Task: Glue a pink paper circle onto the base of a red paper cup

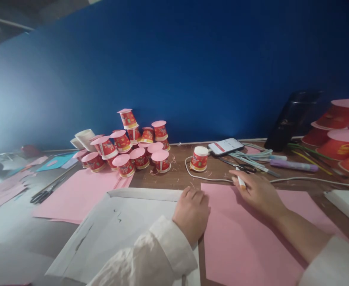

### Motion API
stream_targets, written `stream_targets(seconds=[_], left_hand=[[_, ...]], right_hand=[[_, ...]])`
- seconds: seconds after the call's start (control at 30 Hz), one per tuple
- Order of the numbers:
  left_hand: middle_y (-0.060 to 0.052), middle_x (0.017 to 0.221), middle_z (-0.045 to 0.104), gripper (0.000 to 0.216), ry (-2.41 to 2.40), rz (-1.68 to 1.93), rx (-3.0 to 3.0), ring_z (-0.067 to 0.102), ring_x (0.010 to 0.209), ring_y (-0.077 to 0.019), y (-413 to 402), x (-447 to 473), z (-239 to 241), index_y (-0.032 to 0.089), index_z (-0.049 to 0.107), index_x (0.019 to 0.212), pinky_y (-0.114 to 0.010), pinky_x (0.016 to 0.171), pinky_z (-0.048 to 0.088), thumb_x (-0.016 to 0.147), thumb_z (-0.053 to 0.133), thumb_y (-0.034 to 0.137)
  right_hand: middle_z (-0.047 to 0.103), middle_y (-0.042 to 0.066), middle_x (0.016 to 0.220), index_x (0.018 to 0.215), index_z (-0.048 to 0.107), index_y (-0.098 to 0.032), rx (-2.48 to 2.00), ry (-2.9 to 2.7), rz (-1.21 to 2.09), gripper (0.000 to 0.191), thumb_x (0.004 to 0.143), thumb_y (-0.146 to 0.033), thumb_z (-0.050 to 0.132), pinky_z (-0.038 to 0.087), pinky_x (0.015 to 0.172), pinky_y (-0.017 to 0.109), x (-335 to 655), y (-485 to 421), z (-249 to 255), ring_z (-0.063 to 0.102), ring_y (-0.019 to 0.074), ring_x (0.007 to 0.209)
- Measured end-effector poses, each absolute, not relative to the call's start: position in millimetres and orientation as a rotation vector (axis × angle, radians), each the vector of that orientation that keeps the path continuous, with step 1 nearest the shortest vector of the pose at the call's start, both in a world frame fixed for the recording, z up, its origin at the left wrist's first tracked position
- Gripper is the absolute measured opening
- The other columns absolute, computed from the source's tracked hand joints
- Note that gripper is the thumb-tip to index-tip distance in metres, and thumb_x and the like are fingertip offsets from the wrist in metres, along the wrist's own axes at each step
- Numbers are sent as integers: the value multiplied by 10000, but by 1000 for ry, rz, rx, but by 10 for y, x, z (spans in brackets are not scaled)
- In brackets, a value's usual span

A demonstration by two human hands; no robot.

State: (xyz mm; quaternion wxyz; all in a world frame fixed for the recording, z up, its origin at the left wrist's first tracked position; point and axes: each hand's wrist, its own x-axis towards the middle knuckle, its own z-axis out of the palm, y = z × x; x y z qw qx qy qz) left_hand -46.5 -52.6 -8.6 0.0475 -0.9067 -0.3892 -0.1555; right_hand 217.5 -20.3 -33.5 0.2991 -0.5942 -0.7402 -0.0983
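Observation:
My right hand (260,194) is closed around a white pen with an orange end (240,180), above a large pink paper sheet (236,238). My left hand (192,212) rests with its fingers curled at the right edge of a white board or folder (126,226), beside the pink sheet. Whatever lies under those fingers, if anything, is hidden. Beyond both hands a single red paper cup (199,159) stands upside down, its pale base bare. To the left, upside-down red cups topped with pink paper discs (161,156) stand in a cluster, some stacked.
A phone (226,146) lies at the back near scissors (238,165), bundled cables (248,157) and a purple marker (293,165). A dark bottle (290,121) leans beside larger red cups (348,147). More pink paper (81,190) and black scissors (46,192) lie left. A white cable (305,178) crosses the desk.

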Motion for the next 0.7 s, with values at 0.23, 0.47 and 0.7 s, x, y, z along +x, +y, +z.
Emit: stream_targets(seconds=[0.23,0.47,0.7], left_hand=[[-90,1101,789,293,-1385,-1092,-2588,702,1003,-240,-296,-654,420,191,744,1152,-422,941,561,1018,489,243],[-110,1162,759,370,-1899,-1379,-2508,682,1027,-236,247,-633,616,149,705,1256,-418,1011,533,896,664,220],[-294,1535,527,1088,-2119,-1324,-2547,438,1470,-447,626,-168,394,72,369,1576,-581,1206,318,707,882,478]], right_hand=[[794,100,1046,1255,708,-206,-1530,-1932,-286,384,1042,-370,434,556,838,438,2199,-173,-352,741,285,927],[699,96,1032,1371,669,-260,-1365,-1843,-258,392,1018,-343,518,575,879,411,2128,-225,-293,702,243,916],[711,103,1118,1329,685,-281,-1371,-1897,-247,381,979,-384,574,597,861,422,2120,-175,-336,709,260,979]])
